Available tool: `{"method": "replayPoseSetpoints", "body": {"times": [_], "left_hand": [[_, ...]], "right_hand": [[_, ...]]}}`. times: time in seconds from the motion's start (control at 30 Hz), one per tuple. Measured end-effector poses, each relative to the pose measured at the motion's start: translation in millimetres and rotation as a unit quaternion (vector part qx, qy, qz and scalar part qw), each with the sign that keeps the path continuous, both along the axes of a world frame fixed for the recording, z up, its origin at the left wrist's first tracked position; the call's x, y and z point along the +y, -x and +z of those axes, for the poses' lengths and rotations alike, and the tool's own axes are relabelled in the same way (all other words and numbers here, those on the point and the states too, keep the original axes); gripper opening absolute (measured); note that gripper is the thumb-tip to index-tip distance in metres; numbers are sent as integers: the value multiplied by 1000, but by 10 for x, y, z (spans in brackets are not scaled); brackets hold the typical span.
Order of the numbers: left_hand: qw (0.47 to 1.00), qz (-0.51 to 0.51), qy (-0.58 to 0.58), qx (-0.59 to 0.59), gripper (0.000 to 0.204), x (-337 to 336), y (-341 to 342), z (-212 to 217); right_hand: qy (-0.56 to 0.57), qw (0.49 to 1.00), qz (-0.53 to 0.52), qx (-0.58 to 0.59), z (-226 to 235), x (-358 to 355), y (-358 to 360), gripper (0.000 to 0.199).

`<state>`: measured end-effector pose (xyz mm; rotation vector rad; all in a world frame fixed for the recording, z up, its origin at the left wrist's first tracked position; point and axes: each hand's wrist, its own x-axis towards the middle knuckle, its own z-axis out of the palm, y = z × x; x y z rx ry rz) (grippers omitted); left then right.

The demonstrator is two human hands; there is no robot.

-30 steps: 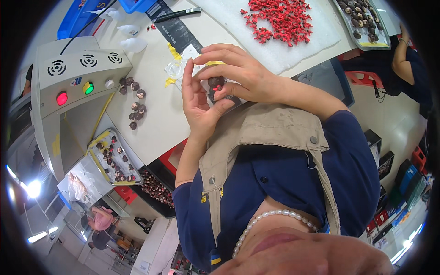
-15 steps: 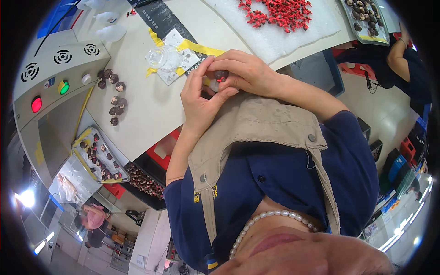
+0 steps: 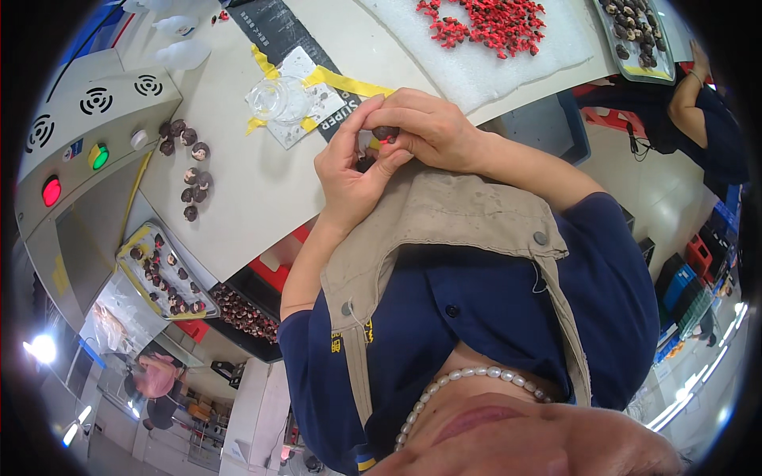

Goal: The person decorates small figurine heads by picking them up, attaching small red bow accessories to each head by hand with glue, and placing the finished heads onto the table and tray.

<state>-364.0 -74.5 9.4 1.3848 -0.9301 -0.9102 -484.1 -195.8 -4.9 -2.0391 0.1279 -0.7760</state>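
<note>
My left hand [image 3: 349, 174] and my right hand [image 3: 435, 131] are closed together above the near edge of the table. Between their fingertips is a small doll figure [image 3: 386, 133] with a dark brown head and a bit of red below it; fingers hide most of it. A second dark patch shows inside my left hand, too covered to name. Just beyond my hands, a clear round dish [image 3: 278, 99] stands on a white card stuck down with yellow tape. Several loose doll heads [image 3: 191, 175] with dark hair lie to the left.
Many small red doll bodies [image 3: 500, 28] lie on a white foam sheet [image 3: 548, 67]. A tray of heads [image 3: 627, 40] stands at the far right, another tray [image 3: 163, 274] at the left. The grey machine [image 3: 95, 99] with lit buttons borders the left. A co-worker's arm [image 3: 689, 103] is at right.
My fingers have shifted slightly around the doll figure, and less of its head and red part shows. The surroundings at left have slid a little leftward in the view.
</note>
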Motion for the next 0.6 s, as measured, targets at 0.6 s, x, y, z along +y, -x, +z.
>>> {"method": "replayPoseSetpoints", "body": {"times": [0.6], "left_hand": [[999,13,26,-29,56,-34,20,-70]], "right_hand": [[-47,999,-22,-3,16,15,-1,28]]}}
